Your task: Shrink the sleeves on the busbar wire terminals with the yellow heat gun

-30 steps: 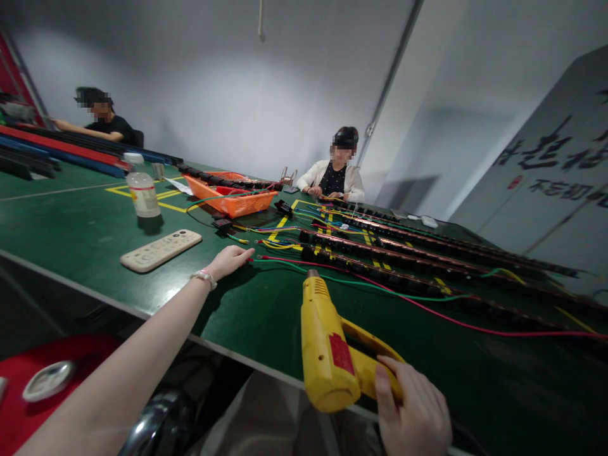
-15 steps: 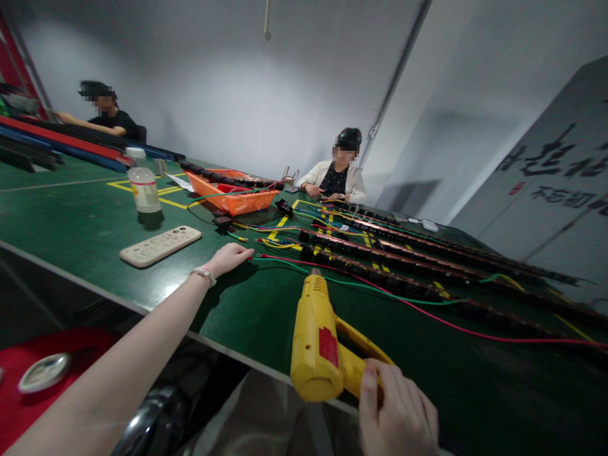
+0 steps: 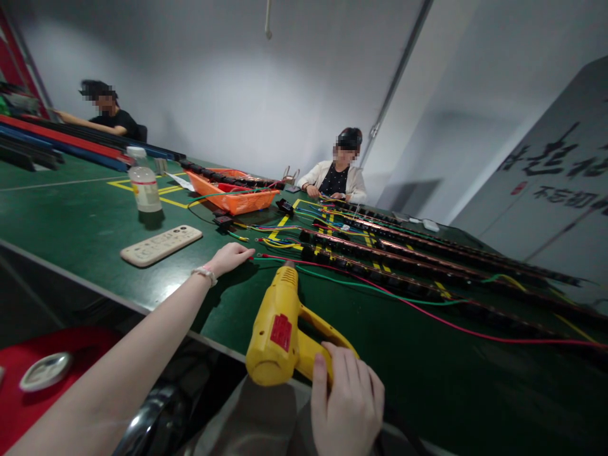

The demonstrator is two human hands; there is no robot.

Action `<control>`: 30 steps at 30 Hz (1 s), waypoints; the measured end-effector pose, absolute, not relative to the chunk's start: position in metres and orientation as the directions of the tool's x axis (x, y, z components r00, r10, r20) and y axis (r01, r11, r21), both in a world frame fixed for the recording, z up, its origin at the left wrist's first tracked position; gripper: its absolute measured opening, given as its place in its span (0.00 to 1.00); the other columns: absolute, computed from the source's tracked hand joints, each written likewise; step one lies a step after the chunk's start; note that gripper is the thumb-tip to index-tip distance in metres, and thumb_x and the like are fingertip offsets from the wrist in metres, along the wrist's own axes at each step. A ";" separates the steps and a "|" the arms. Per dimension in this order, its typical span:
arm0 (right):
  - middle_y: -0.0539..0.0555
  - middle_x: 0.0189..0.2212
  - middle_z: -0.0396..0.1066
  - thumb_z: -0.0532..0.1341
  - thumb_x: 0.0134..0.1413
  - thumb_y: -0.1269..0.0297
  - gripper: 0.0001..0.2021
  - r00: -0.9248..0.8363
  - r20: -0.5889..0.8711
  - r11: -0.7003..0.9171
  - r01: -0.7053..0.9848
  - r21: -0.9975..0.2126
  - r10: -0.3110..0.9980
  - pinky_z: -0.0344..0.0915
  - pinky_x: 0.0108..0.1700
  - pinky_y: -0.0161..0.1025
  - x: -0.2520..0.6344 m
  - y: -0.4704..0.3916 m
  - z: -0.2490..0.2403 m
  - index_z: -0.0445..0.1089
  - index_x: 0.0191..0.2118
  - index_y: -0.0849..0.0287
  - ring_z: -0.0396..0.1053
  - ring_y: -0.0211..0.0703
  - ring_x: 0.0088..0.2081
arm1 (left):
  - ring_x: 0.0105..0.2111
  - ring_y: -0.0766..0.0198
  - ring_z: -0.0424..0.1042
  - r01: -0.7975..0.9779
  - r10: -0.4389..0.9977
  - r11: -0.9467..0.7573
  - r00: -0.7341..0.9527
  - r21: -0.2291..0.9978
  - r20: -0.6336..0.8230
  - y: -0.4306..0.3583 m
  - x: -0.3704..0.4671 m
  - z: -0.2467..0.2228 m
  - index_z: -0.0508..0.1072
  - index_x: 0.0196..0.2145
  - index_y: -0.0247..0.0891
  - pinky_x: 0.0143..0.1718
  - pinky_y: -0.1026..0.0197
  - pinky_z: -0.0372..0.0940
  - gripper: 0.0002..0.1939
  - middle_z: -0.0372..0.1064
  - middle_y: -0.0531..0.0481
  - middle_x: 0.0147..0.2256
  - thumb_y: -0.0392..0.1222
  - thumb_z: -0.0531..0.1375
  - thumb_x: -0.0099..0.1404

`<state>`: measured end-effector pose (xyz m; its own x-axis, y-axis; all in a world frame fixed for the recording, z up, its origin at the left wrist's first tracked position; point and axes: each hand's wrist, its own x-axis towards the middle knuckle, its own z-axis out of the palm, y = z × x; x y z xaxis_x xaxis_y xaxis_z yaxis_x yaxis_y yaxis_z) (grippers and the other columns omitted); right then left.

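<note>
The right hand (image 3: 349, 396) wraps the handle of a yellow, pistol-shaped plastic heat gun (image 3: 273, 329), nozzle toward 1 o'clock; the left hand (image 3: 228, 258), fingertips narrowed at the gun's 11 o'clock, appears to pinch the thin green wire (image 3: 332, 279) above the green counter (image 3: 408, 380), seemingly steadying its end near the nozzle; both hands stay apart.

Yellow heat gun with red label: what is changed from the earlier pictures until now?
Held in the right hand, the heat gun moved left, its nozzle nearer the left hand. Nothing was newly gripped or released. The left hand stayed at the end of the green wire.
</note>
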<state>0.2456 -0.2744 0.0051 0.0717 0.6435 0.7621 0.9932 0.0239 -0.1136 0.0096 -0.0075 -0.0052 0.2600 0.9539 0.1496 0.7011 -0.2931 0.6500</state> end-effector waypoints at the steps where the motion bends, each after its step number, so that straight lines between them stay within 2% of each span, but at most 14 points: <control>1: 0.52 0.35 0.69 0.48 0.63 0.58 0.15 0.068 0.761 0.036 0.992 -0.119 0.646 0.54 0.45 0.43 0.241 -0.273 0.005 0.68 0.40 0.59 0.62 0.42 0.38 | 0.20 0.68 0.53 0.703 0.953 -0.297 0.262 0.646 0.153 -0.007 0.010 -0.005 0.65 0.18 0.34 0.24 0.63 0.45 0.31 0.56 0.52 0.18 0.66 0.46 0.58; 9: 0.52 0.34 0.68 0.48 0.63 0.60 0.14 0.029 0.736 0.153 0.972 -0.179 0.676 0.52 0.46 0.42 0.206 -0.260 0.003 0.68 0.40 0.60 0.61 0.40 0.37 | 0.20 0.69 0.51 0.744 0.954 -0.298 0.256 0.599 0.157 -0.006 0.011 -0.007 0.61 0.17 0.34 0.24 0.63 0.42 0.32 0.51 0.52 0.17 0.67 0.44 0.59; 13: 0.52 0.35 0.68 0.50 0.61 0.54 0.16 0.017 0.730 0.202 0.957 -0.211 0.683 0.52 0.46 0.42 0.200 -0.259 0.002 0.67 0.42 0.60 0.60 0.41 0.38 | 0.21 0.69 0.52 0.745 0.957 -0.287 0.245 0.602 0.154 -0.006 0.011 -0.007 0.64 0.19 0.33 0.25 0.63 0.43 0.32 0.54 0.52 0.19 0.66 0.44 0.59; 18: 0.53 0.37 0.67 0.55 0.55 0.47 0.23 -0.056 0.736 0.259 0.952 -0.165 0.674 0.52 0.47 0.42 0.206 -0.260 0.000 0.65 0.47 0.62 0.60 0.42 0.40 | 0.21 0.69 0.50 0.738 0.956 -0.292 0.248 0.608 0.159 -0.006 0.012 -0.006 0.63 0.18 0.33 0.25 0.62 0.42 0.32 0.51 0.52 0.18 0.67 0.43 0.58; 22: 0.52 0.38 0.68 0.56 0.55 0.48 0.23 -0.065 0.767 0.283 0.946 -0.155 0.638 0.52 0.48 0.42 0.211 -0.260 -0.003 0.65 0.47 0.61 0.61 0.41 0.40 | 0.21 0.70 0.48 0.721 0.951 -0.306 0.262 0.621 0.164 -0.006 0.010 -0.007 0.60 0.17 0.34 0.24 0.63 0.42 0.33 0.49 0.52 0.18 0.68 0.43 0.57; 27: 0.51 0.38 0.69 0.56 0.55 0.46 0.23 -0.049 0.784 0.286 0.944 -0.167 0.619 0.53 0.49 0.41 0.221 -0.259 -0.005 0.66 0.47 0.60 0.62 0.41 0.41 | 0.21 0.70 0.48 0.716 0.945 -0.320 0.288 0.620 0.155 -0.006 0.008 -0.009 0.64 0.20 0.33 0.23 0.63 0.40 0.33 0.50 0.53 0.18 0.68 0.44 0.58; 30: 0.52 0.38 0.70 0.57 0.54 0.46 0.23 -0.063 0.793 0.278 0.951 -0.137 0.606 0.54 0.49 0.41 0.233 -0.259 -0.003 0.66 0.47 0.60 0.63 0.41 0.41 | 0.20 0.70 0.48 0.715 0.942 -0.330 0.290 0.617 0.168 -0.006 0.008 -0.009 0.63 0.19 0.34 0.23 0.63 0.41 0.32 0.50 0.53 0.18 0.68 0.44 0.59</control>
<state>0.2326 -0.2592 -0.0029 -0.0630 0.6063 0.7927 0.9509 0.2777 -0.1368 0.0078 -0.0058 -0.0091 0.2904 0.9421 0.1675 0.7148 -0.3300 0.6165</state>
